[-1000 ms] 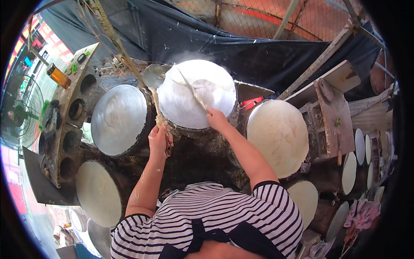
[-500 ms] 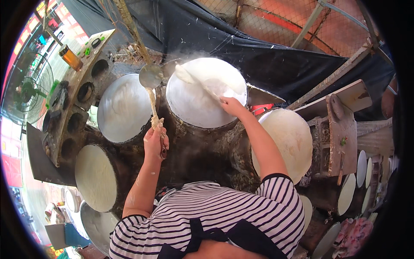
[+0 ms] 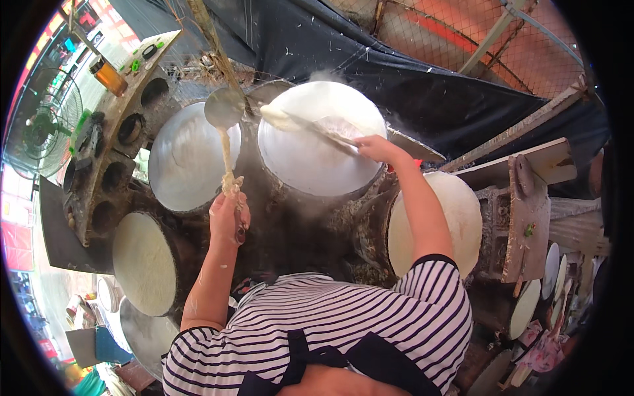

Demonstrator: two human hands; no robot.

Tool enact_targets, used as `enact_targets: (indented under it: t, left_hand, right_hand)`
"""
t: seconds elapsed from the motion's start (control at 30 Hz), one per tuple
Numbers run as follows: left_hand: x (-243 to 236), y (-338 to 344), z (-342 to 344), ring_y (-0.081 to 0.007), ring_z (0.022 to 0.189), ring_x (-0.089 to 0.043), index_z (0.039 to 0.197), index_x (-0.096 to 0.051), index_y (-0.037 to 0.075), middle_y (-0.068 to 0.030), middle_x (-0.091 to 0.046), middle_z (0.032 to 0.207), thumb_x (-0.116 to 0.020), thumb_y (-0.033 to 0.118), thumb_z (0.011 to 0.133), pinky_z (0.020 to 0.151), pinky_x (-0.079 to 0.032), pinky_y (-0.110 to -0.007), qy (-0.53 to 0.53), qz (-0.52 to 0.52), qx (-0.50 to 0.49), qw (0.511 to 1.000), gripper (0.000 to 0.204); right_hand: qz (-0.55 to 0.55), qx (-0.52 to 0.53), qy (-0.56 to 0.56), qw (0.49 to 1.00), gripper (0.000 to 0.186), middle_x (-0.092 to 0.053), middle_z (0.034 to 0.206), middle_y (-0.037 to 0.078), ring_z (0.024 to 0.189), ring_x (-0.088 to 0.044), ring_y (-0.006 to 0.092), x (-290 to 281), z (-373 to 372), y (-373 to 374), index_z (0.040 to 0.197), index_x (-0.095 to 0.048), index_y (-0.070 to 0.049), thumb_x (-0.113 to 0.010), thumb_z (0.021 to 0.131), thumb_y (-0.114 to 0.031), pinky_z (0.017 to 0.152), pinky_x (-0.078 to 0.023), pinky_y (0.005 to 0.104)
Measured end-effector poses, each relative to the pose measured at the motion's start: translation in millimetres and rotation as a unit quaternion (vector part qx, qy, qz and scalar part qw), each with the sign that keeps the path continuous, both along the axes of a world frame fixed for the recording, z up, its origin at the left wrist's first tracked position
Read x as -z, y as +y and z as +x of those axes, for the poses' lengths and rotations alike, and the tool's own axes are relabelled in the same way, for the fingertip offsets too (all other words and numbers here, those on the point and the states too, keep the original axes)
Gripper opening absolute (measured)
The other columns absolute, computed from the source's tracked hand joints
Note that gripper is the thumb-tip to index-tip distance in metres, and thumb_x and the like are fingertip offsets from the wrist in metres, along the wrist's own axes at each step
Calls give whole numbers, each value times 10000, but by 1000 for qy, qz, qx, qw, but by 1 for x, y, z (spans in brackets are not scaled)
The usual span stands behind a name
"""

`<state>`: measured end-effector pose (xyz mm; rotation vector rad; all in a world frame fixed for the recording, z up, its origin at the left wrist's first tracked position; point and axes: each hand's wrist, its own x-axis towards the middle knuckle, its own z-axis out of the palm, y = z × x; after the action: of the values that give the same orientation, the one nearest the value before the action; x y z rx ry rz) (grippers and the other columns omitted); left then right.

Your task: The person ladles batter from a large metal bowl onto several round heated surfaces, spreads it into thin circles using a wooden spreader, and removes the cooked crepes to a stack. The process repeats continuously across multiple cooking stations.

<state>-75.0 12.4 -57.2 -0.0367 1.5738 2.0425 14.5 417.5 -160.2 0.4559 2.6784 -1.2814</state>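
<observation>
My left hand (image 3: 228, 214) is closed round the batter-caked handle of a ladle (image 3: 224, 107), whose round bowl hangs at the far rim of a bare metal griddle (image 3: 191, 158). In my closed right hand (image 3: 380, 148) is a long flat spatula (image 3: 323, 134), reaching leftward over a steaming round griddle (image 3: 310, 171). A thick lump of pale batter (image 3: 276, 119) sits at the spatula's far end, by the griddle's left rim. White batter (image 3: 337, 96) coats the far part of this griddle, leaving its near part bare metal.
Pale sheets cover griddles at left (image 3: 145, 264) and right (image 3: 436, 218). A wooden board (image 3: 527, 224) stands further right. Black sheeting (image 3: 409, 79) hangs behind a slanting pole. At the far left are a block ledge (image 3: 125, 119) and a fan (image 3: 43, 125).
My right hand has shifted right and slightly up, drawing the spatula with it. My left hand and ladle have moved slightly left in the picture, and the whole view has shifted a little.
</observation>
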Motion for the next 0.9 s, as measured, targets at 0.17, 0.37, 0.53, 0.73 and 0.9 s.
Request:
enact_targets:
  t: [0.17,0.37,0.53,0.73,0.9]
  left_hand:
    - [-1,-6,3,-93,382,-391,858,-536,15,-24,-481,609,-514,234,915,320,-318,-225,-15,26,2,1000,228]
    - [1,-12,17,-91,386,-427,937,-535,8,-10,-508,645,-558,236,895,322,-343,-231,-21,19,-29,999,233]
    - [3,-26,29,-89,385,-424,947,-537,-2,-12,-513,645,-568,234,888,321,-340,-232,-18,4,-47,999,246]
    - [6,-41,29,-76,390,-420,1112,-531,-30,-5,-519,670,-549,221,898,323,-331,-227,-34,23,-34,999,330]
    - [20,-64,16,-76,394,-421,1130,-528,-18,1,-509,672,-547,224,900,322,-338,-223,-41,30,20,998,335]
  right_hand:
    - [-141,64,-52,986,353,-545,624,17,528,-476,87,-1,52,15,1115,-619,-93,-509,782,-135,490,-388,244]
    - [-45,35,2,998,321,-510,605,6,501,-449,90,-14,-50,25,1042,-649,-92,-515,754,-128,459,-364,245]
    - [-118,-49,-138,982,314,-487,594,-7,489,-422,87,-42,-44,35,1017,-662,-93,-532,732,-122,438,-336,243]
    - [-90,0,-122,988,333,-560,661,-13,586,-465,74,-58,25,13,1095,-656,-114,-629,787,-235,527,-385,231]
    - [-120,138,47,982,291,-613,759,0,683,-511,65,-33,114,-65,1012,-649,-47,-636,806,-252,624,-420,236]
